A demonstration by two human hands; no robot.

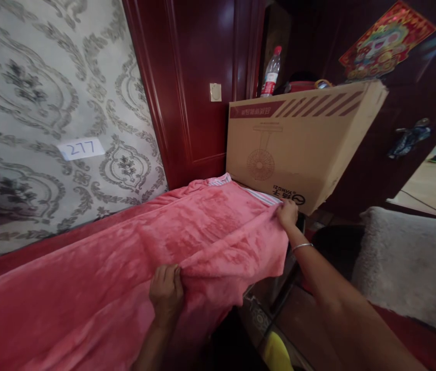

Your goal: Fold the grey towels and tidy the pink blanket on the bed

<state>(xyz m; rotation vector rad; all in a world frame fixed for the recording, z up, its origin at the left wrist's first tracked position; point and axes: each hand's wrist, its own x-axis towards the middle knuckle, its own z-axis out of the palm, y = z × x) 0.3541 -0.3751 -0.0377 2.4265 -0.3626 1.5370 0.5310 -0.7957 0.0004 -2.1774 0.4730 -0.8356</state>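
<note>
A pink fleece blanket (133,257) lies spread over a long surface along the wall. My left hand (166,293) is closed on a fold of the blanket near its front edge. My right hand (287,212), with a thin bracelet on the wrist, grips the blanket's far corner beside a striped cloth edge (256,195), right under the cardboard box (298,139).
The large cardboard box with a fan drawing stands at the blanket's far end, with a plastic bottle (271,73) on top. Patterned wallpaper with a "277" label (81,149) is on the left, dark red wood panels behind. A grey fluffy cushion (411,263) is at right.
</note>
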